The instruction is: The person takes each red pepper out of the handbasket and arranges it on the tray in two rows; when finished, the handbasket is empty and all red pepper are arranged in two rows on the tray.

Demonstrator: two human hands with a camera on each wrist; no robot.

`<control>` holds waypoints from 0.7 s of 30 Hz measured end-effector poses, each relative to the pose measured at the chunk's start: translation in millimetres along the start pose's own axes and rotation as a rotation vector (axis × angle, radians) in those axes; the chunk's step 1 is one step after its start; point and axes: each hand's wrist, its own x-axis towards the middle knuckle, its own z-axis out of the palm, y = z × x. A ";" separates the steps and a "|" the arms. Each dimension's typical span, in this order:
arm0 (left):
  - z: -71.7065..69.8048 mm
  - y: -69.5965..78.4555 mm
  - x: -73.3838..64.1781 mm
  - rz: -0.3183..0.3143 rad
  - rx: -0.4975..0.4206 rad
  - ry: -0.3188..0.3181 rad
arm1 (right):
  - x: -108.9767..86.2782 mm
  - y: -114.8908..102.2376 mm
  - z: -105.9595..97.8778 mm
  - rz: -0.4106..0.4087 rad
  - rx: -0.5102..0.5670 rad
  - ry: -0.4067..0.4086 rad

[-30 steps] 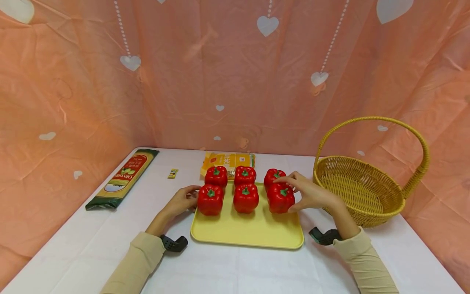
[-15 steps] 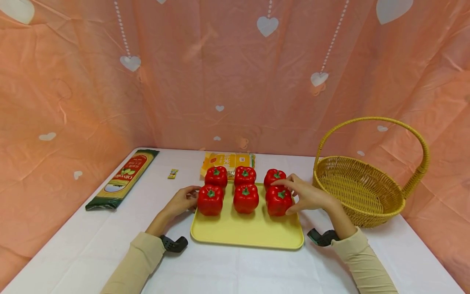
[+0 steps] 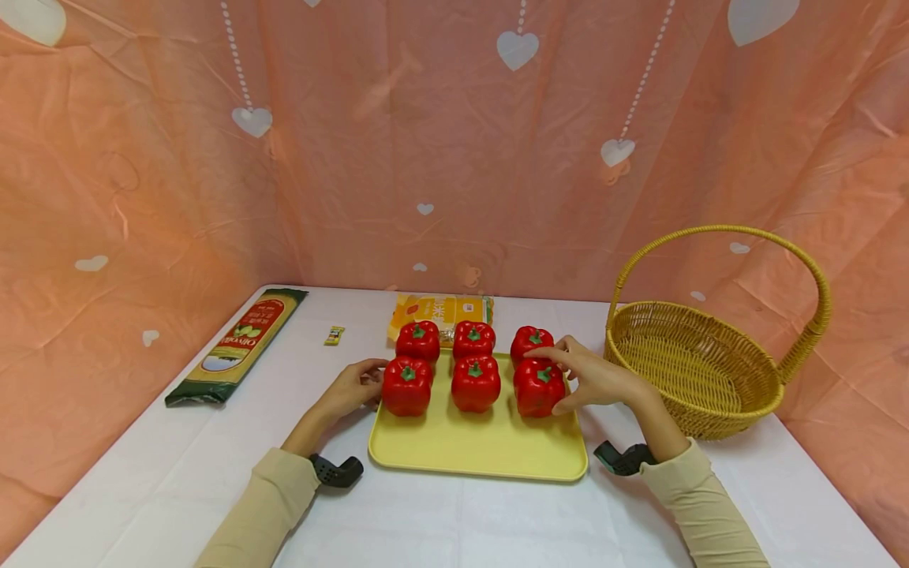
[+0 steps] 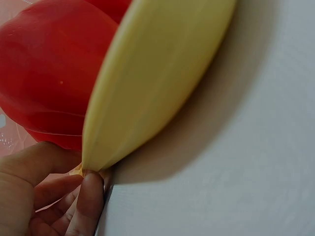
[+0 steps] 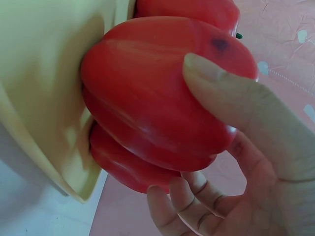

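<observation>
Red bell peppers stand in two rows on a yellow tray point(image 3: 477, 457). My right hand point(image 3: 600, 375) holds the front right pepper point(image 3: 538, 388); in the right wrist view, the thumb point(image 5: 216, 86) lies along this pepper's point(image 5: 157, 93) side, with the other fingers curled behind it. Another pepper point(image 3: 531, 341) sits just behind the gripped one. My left hand point(image 3: 351, 388) is at the tray's left side, next to the front left pepper point(image 3: 407, 386). In the left wrist view, its fingers point(image 4: 89, 199) pinch the tray's rim point(image 4: 147, 83) close beside a pepper point(image 4: 49, 64).
A wicker basket point(image 3: 699, 315) with a tall handle stands at the right, nothing in it. Behind the tray lies an orange food packet point(image 3: 442, 309). A long green-ended packet point(image 3: 241, 343) and a small yellow sachet point(image 3: 334, 335) lie at the left.
My right hand has shifted the front right pepper slightly left and toward me on the tray, then stayed still over the last half second. The left hand has not moved.
</observation>
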 end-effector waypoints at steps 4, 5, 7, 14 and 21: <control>0.1 0.9 -0.8 -0.001 -0.004 -0.002 | 0.2 1.0 0.4 0.000 0.000 -0.001; 0.1 1.0 -0.7 -0.002 -0.003 -0.001 | 0.2 1.2 0.6 -0.001 0.001 -0.002; 0.4 1.2 -0.5 -0.007 0.000 0.003 | 0.1 1.6 0.8 -0.003 0.004 -0.003; -0.3 8.0 -4.9 0.000 -0.004 -0.002 | -0.5 1.6 0.7 0.001 0.015 -0.003; 0.2 1.7 -1.1 0.000 -0.004 -0.005 | -0.4 1.4 0.7 0.009 0.015 -0.003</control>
